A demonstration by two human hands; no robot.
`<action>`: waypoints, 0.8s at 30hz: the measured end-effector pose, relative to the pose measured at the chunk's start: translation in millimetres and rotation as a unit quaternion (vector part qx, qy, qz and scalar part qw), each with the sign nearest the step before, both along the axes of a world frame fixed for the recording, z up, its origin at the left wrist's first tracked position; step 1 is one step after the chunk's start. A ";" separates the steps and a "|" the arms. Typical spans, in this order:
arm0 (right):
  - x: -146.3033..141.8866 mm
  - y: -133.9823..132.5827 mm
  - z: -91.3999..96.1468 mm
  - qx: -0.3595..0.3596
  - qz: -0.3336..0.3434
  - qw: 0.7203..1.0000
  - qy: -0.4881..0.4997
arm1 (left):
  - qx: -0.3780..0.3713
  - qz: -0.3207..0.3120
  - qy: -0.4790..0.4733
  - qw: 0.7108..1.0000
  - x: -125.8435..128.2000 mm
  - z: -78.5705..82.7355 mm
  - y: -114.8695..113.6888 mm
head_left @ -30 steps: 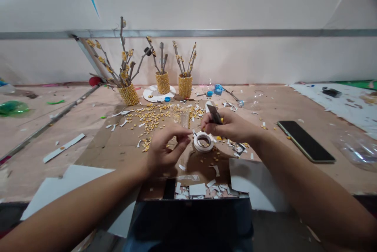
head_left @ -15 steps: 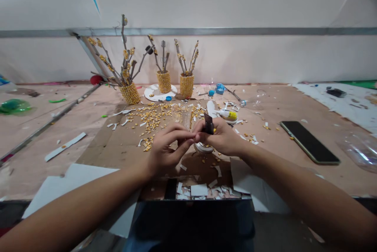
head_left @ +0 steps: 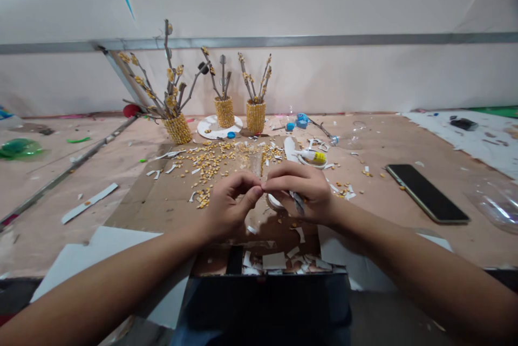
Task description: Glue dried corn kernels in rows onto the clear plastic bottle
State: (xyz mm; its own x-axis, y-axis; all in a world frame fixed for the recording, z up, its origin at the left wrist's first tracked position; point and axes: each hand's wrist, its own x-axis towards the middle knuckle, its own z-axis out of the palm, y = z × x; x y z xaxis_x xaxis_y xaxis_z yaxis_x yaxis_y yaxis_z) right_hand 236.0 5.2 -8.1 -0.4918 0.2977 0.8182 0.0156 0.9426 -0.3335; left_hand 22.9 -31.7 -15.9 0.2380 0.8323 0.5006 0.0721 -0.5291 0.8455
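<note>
Where the cardboard sheet [head_left: 162, 195] runs back to the near table edge under the wrists, paper scraps [head_left: 273, 260] crowd the strip. The freest ground lies out to the left of the left hand [head_left: 230, 205], and between the right hand [head_left: 303, 189] and the phone [head_left: 427, 193] further right. Beyond the knuckles the sheet is strewn with corn kernels [head_left: 210, 162], and a glue tube [head_left: 313, 157] lies just past the right hand.

A white roll of tape [head_left: 273, 203] sits on the cardboard under the right hand, mostly hidden by it. Above the roll the two hands meet, thumbs and forefingers pinched tip to tip; whatever is nipped there is too small to make out. The left hand's other fingers are loosely curled. The right hand's remaining fingers are closed round what looks like a narrow tool [head_left: 299, 204], whose end pokes out below the palm. Both forearms slant in from the lower corners, hands raised off the sheet.
</note>
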 end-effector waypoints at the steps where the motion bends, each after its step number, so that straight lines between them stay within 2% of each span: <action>1: 0.3 0.3 -1.4 0.008 -0.005 1.000 -0.001 | -0.018 -0.008 -0.012 1.000 0.0 0.8 0.0; 7: -2.3 0.6 -6.3 0.047 -0.036 0.998 -0.011 | -0.105 -0.028 -0.051 0.993 -1.7 4.9 2.7; 12: -2.5 -2.8 0.9 -0.028 -0.190 0.981 -0.036 | -0.102 -0.003 -0.083 0.991 -1.8 10.0 3.9; 13: -2.6 -4.0 3.0 -0.047 -0.203 0.977 -0.053 | -0.098 0.005 -0.088 0.991 -1.7 10.9 3.3; 18: -7.3 -10.5 7.3 -0.088 -0.143 0.975 -0.146 | -0.076 0.027 -0.075 0.994 -0.8 13.4 0.1; 24: -10.9 -12.3 3.9 -0.104 -0.123 0.970 -0.183 | -0.054 0.036 -0.058 0.996 0.7 11.5 -2.7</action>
State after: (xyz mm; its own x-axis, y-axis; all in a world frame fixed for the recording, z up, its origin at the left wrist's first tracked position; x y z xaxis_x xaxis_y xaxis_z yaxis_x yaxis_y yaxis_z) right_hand 225.1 -7.1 -4.2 -0.6310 0.5826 0.5123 0.3844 0.8084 -0.4459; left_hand 23.6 -34.4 -4.4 0.1219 0.8959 0.4273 0.0045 -0.4310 0.9024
